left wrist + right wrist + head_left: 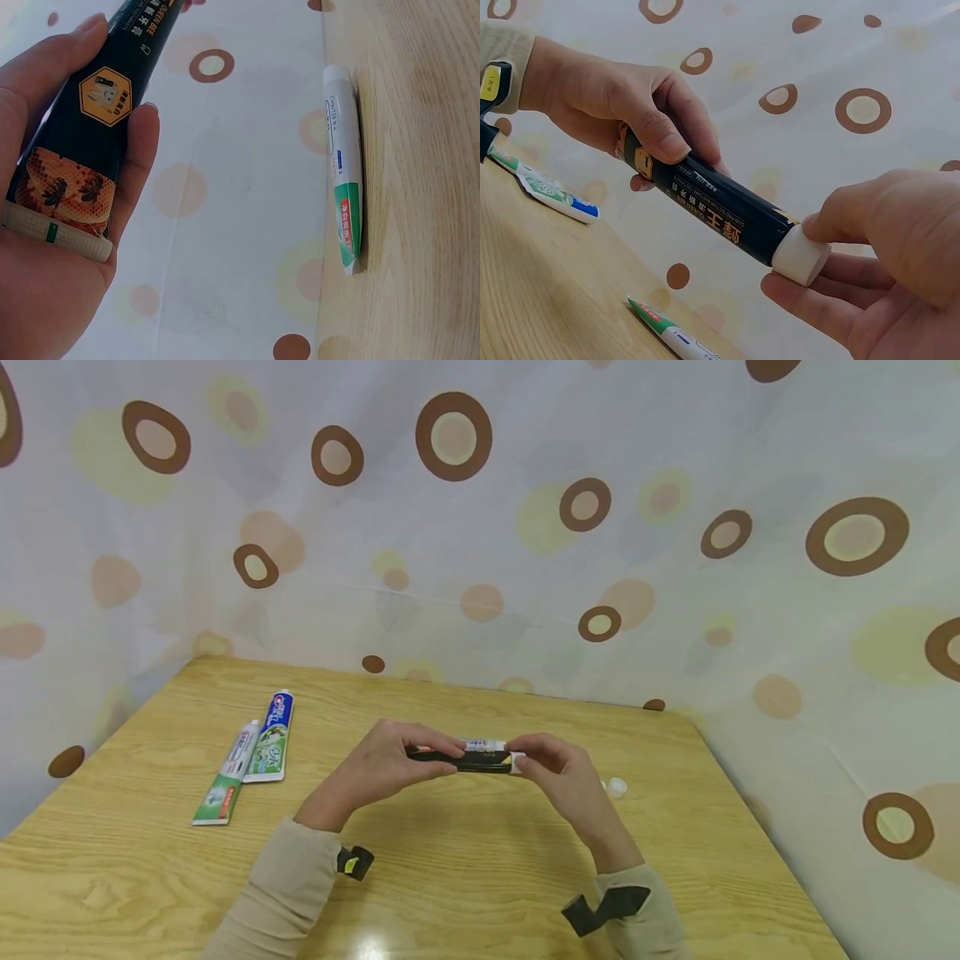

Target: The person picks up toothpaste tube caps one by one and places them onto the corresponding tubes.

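Note:
A black toothpaste tube is held level between both hands above the wooden table. My left hand grips its crimped end, thumb on one face and fingers on the other; in the left wrist view the tube shows a honeycomb and bee print. The thumb and fingers of my right hand pinch the white cap at the tube's other end. In the right wrist view the cap sits against the tube, and whether it is screwed tight I cannot tell.
Two toothpaste tubes lie at the left of the table, a green-white one touching a blue-green one. Behind the hands lies another white-green tube. A small white cap is beside my right hand. A patterned cloth hangs behind.

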The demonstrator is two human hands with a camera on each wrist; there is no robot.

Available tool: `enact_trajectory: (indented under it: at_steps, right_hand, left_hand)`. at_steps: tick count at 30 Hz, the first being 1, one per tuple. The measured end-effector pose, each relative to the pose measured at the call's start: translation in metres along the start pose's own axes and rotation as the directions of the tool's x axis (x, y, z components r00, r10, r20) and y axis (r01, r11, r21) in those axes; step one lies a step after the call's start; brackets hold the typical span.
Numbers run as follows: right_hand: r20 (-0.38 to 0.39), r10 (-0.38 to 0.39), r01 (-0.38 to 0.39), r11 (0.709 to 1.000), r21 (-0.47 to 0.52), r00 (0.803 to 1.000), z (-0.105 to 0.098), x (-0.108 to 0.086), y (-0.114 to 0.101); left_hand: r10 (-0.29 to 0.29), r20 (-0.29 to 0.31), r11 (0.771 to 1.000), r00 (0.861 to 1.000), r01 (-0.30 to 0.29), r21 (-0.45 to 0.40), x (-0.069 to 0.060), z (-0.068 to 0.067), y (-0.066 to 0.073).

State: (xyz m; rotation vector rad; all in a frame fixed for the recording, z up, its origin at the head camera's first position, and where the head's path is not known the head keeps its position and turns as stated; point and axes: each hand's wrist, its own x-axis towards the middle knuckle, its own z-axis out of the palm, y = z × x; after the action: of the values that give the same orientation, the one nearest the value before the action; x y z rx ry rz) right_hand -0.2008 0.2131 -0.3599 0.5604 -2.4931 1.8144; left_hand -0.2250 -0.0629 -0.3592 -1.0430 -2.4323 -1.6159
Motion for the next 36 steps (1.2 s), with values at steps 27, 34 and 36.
enact_trajectory:
  at_steps: [27, 34, 36]
  right_hand:
    - [0.026, -0.017, 0.017, 1.0, 0.02, 1.0, -0.0014, 0.0001, -0.0013]
    - [0.018, -0.026, 0.025, 0.999, 0.022, 1.0, -0.0009, 0.0013, 0.0016]
    - [0.014, -0.027, 0.027, 0.999, 0.022, 1.0, -0.0009, 0.0016, 0.0021]
  left_hand:
    - [0.007, -0.01, 1.0, 1.0, -0.007, -0.012, 0.002, -0.0006, -0.0008]
    - [0.0, 0.002, 1.0, 1.0, 0.0, -0.02, 0.0017, -0.0002, -0.0004]
    - [-0.003, 0.002, 1.0, 1.0, 0.003, -0.025, 0.0014, -0.0003, -0.0006]
